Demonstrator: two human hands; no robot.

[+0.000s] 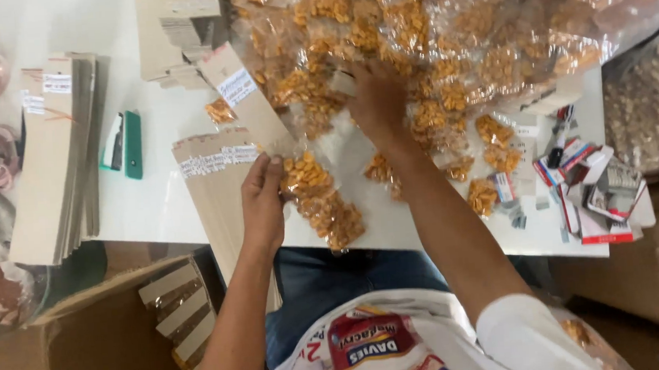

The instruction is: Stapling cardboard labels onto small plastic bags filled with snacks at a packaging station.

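Note:
My left hand (262, 200) pinches a long brown cardboard strip (244, 99) with a white label, to which small clear packets of orange snack pieces (319, 197) are attached and hang down over the white table (148, 211). My right hand (376, 102) reaches forward into a big heap of the same clear orange-filled packets (427, 42) at the table's far side, fingers closed around one small packet in the heap. More loose packets (488, 160) lie to the right of my right arm.
A stack of brown cardboard strips (57, 156) lies at the left, a green stapler (125, 144) beside it. Another pile of labelled strips (211, 177) sits under my left hand. Small red-and-white boxes (589, 192) clutter the right edge. An open carton (125, 334) stands below left.

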